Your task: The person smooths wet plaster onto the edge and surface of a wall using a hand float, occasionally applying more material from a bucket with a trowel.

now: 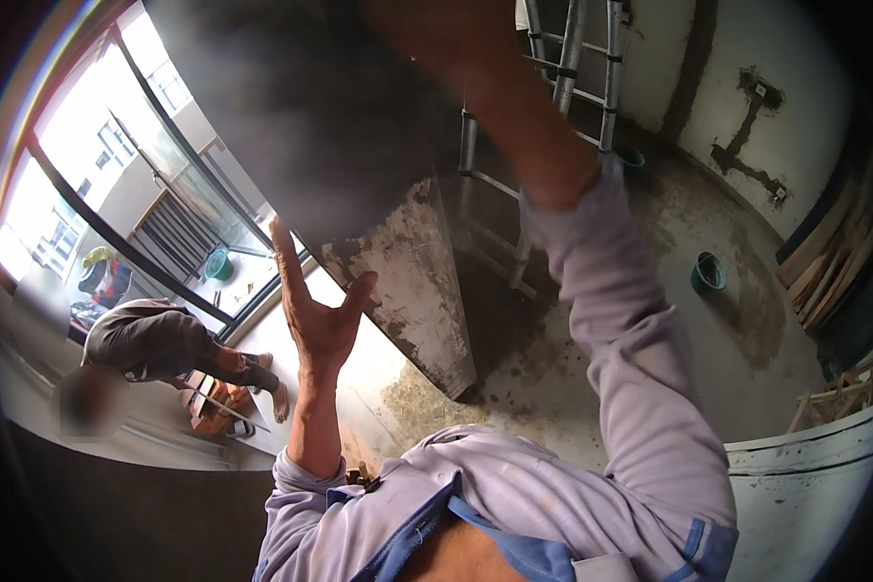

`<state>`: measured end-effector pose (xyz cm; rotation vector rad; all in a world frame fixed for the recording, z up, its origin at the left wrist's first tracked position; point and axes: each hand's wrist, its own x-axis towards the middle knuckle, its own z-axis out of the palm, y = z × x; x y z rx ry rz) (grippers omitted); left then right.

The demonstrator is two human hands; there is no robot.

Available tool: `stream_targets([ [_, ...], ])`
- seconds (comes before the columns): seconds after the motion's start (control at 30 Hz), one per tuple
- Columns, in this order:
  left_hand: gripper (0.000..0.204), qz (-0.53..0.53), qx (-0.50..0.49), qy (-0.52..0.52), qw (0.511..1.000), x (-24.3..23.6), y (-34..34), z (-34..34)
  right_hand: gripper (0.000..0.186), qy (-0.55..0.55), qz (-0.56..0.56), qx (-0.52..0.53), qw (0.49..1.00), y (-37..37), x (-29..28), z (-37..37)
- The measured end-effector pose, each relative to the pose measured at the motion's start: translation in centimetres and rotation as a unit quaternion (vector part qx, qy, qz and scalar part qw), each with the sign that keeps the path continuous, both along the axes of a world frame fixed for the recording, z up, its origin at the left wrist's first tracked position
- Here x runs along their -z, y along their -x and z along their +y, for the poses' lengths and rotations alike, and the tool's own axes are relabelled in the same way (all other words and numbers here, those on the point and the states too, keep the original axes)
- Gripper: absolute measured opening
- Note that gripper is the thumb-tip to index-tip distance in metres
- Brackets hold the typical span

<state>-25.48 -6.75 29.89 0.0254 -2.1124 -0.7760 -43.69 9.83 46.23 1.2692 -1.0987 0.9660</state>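
Note:
A large board with a mottled grey face [403, 301] and a dark, blurred upper part rises in front of me. My left hand [315, 315] is at the board's lower left edge, thumb against the face and forefinger stretched upward; its other fingers are partly hidden. My right forearm reaches high across the board, and my right hand [436, 44] is a dark blur at the top, its fingers unclear. An aluminium ladder [606, 78] stands behind the board, to the right.
Another person [145, 339] crouches at lower left beside a reddish pile [213, 407] and long rod, near a glazed door [165, 175]. Green buckets [708, 274] stand on the stained floor [669, 359]. Long planks [815, 272] lean along the patched right wall.

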Motion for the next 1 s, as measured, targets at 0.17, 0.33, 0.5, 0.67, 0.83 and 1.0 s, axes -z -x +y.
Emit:
stream_targets([
  [0.17, 0.105, -0.039, -0.029, 0.010, 0.999, 0.8, -0.1, -0.4, 0.043, -0.054, -0.288, 0.074, 0.953, -4.7, 17.3, 0.5],
  [0.33, 0.102, -0.043, -0.041, 0.012, 0.998, 0.7, -0.2, -0.3, 0.043, -0.027, -0.082, 0.178, 0.980, -2.0, 12.5, 1.1],
  [0.5, 0.102, -0.043, -0.054, 0.031, 0.997, 1.0, -0.3, -0.7, 0.035, 0.042, 0.056, 0.284, 0.956, 0.2, -3.9, -0.4],
  [0.67, 0.105, -0.034, -0.054, 0.028, 0.998, 0.9, -0.4, -1.3, 0.051, -0.037, -0.144, 0.138, 0.979, -2.3, 6.6, -0.4],
  [0.83, 0.106, 0.008, -0.008, 0.051, 0.999, 0.5, 1.0, -0.7, 0.043, -0.097, -0.150, 0.127, 0.976, -4.7, 16.3, 1.2],
  [1.0, 0.107, 0.016, -0.011, 0.069, 0.997, 1.4, 0.0, -1.9, 0.039, -0.021, -0.071, 0.182, 0.981, -4.0, -1.8, -1.8],
])
